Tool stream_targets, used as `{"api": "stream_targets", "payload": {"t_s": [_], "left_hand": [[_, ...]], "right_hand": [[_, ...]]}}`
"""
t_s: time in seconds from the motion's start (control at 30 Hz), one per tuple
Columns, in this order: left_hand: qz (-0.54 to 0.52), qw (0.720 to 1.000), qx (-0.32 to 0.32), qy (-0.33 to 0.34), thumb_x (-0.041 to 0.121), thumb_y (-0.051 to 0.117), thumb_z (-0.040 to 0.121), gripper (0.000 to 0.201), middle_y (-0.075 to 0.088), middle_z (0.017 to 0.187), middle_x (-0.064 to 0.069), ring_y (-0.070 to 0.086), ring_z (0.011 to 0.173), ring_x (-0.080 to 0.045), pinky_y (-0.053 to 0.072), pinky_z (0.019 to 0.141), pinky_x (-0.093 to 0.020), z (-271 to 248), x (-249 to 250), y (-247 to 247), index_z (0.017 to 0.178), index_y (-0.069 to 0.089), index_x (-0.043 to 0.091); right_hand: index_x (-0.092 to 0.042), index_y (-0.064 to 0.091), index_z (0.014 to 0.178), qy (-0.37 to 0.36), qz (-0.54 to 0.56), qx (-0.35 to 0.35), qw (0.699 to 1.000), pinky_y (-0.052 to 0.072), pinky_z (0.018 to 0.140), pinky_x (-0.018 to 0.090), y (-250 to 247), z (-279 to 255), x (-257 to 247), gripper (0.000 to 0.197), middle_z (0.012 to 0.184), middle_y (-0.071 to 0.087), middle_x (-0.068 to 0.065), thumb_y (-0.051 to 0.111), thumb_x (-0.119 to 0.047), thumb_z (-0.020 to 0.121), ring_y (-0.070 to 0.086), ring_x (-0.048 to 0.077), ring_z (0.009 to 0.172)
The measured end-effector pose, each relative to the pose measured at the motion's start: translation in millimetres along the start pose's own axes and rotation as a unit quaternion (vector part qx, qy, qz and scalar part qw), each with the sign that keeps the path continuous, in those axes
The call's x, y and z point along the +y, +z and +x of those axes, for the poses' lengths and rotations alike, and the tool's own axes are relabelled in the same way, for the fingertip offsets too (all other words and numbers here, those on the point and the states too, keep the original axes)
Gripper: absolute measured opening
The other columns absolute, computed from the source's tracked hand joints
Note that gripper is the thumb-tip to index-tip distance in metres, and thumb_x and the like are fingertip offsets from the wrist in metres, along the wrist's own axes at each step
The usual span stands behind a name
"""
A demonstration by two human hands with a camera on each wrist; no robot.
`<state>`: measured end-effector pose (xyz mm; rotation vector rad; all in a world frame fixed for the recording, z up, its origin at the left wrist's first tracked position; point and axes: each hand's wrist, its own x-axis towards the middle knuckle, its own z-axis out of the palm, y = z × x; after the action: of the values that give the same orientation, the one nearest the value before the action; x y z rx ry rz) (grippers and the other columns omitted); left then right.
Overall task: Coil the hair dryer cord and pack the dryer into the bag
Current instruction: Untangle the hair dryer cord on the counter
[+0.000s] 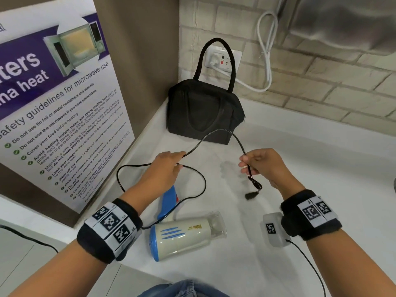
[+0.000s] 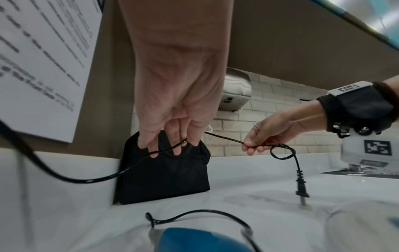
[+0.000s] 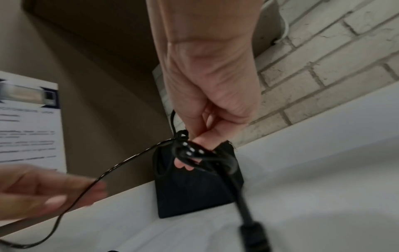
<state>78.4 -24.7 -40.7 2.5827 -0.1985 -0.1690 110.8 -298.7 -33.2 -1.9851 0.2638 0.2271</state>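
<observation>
I see my left hand [image 1: 166, 168] with its fingers curled round the thin black power cord [image 1: 214, 133], which passes through them, while my right hand [image 1: 262, 166] pinches the same cord between thumb and fingers a little above the black two-pin plug [image 2: 301, 186]. Between the two hands the cord arches up toward twelve o'clock, in front of the black fabric handbag with loop handles [image 1: 203, 112], which stands upright in the corner of the white countertop [image 1: 321, 168]. Below my right hand the cord makes a small loop and the plug hangs down. The cream plastic hair dryer with blue stripes and blue folding handle [image 1: 184, 234] lies on its side at six o'clock of both hands, well below them, near my left wrist. From my left hand the slack sweeps out toward nine o'clock, then curves back to the dryer's handle
</observation>
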Motion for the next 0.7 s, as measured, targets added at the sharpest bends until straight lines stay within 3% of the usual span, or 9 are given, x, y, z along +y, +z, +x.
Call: {"api": "stream_targets", "payload": {"t_s": [0.07,0.13,0.23,0.33,0.43,0.5,0.57,0.63,0.7], "left_hand": [[0.006,1.000,0.000,0.015,0.021,0.042,0.099,0.049,0.035,0.150,-0.007,0.023,0.142,-0.022,0.021,0.114,-0.029,-0.1,7.1,3.8,0.146,0.028,0.018],[-0.006,0.998,0.045,0.052,0.023,0.043,0.098,0.053,0.024,0.156,0.001,0.009,0.146,-0.018,0.013,0.115,-0.026,-3.2,18.7,5.3,0.147,0.024,0.019],[-0.053,0.981,0.135,0.127,0.024,0.051,0.095,0.051,0.030,0.152,0.000,0.019,0.144,-0.018,0.019,0.113,-0.025,-11.2,38.3,7.3,0.143,0.035,0.018],[-0.127,0.987,0.038,0.088,0.034,0.055,0.091,0.051,0.047,0.141,-0.001,0.046,0.127,-0.017,0.037,0.105,-0.027,-14.5,53.8,14.5,0.139,0.043,0.020],[-0.233,0.969,-0.074,0.025,0.038,0.057,0.089,0.051,0.060,0.128,-0.002,0.057,0.113,-0.011,0.041,0.098,-0.024,-13.9,65.4,21.2,0.134,0.049,0.017],[-0.248,0.963,-0.099,0.031,0.035,0.057,0.090,0.035,0.068,0.113,-0.005,0.060,0.094,-0.004,0.044,0.089,-0.021,-12.6,70.2,22.8,0.117,0.062,0.014],[-0.276,0.954,-0.109,0.041,0.030,0.060,0.090,0.019,0.072,0.095,-0.010,0.063,0.080,-0.005,0.051,0.086,-0.029,-10.6,72.4,24.2,0.094,0.069,0.014],[-0.316,0.941,-0.118,0.024,0.026,0.064,0.087,0.019,0.074,0.089,-0.008,0.069,0.086,-0.016,0.054,0.088,-0.038,-9.5,72.7,25.0,0.089,0.072,0.009],[-0.331,0.936,-0.120,0.011,0.025,0.065,0.086,0.020,0.075,0.087,-0.008,0.071,0.087,-0.019,0.055,0.088,-0.038,-8.9,72.8,25.2,0.089,0.072,0.006]], "right_hand": [[-0.001,0.069,0.091,-0.004,0.008,-0.002,1.000,0.057,0.059,0.022,3.5,-3.9,-4.8,0.013,0.081,0.073,0.012,0.062,-0.011,0.088,0.070,0.020,0.062],[0.000,0.069,0.092,-0.008,0.016,-0.003,1.000,0.057,0.058,0.022,6.9,-7.4,-9.2,0.013,0.082,0.073,0.013,0.063,-0.011,0.088,0.070,0.020,0.061],[0.000,0.069,0.092,-0.009,0.028,0.000,1.000,0.059,0.061,0.023,12.3,-12.0,-15.7,0.013,0.081,0.073,0.013,0.065,-0.012,0.087,0.071,0.020,0.062],[0.002,0.067,0.090,-0.011,0.068,0.004,0.998,0.057,0.057,0.020,18.9,-18.0,-23.0,0.013,0.080,0.072,0.014,0.064,-0.010,0.087,0.071,0.016,0.059],[0.001,0.064,0.088,-0.029,0.126,0.004,0.992,0.057,0.057,0.021,26.7,-26.0,-31.6,0.010,0.077,0.071,0.014,0.062,-0.009,0.089,0.071,0.017,0.062],[0.001,0.059,0.087,-0.044,0.157,0.013,0.986,0.058,0.060,0.024,31.3,-29.6,-35.3,0.010,0.076,0.071,0.014,0.061,-0.009,0.089,0.072,0.020,0.066],[0.004,0.058,0.092,-0.048,0.171,0.013,0.984,0.059,0.064,0.026,35.2,-31.9,-36.7,0.014,0.079,0.072,0.015,0.060,-0.010,0.090,0.073,0.022,0.070],[0.006,0.058,0.097,-0.046,0.184,0.008,0.982,0.059,0.067,0.025,38.3,-35.0,-37.0,0.019,0.082,0.072,0.015,0.060,-0.011,0.090,0.073,0.021,0.073],[0.006,0.058,0.100,-0.050,0.196,0.003,0.979,0.059,0.070,0.023,39.2,-37.0,-35.6,0.021,0.086,0.072,0.015,0.059,-0.013,0.091,0.073,0.020,0.077]]}}
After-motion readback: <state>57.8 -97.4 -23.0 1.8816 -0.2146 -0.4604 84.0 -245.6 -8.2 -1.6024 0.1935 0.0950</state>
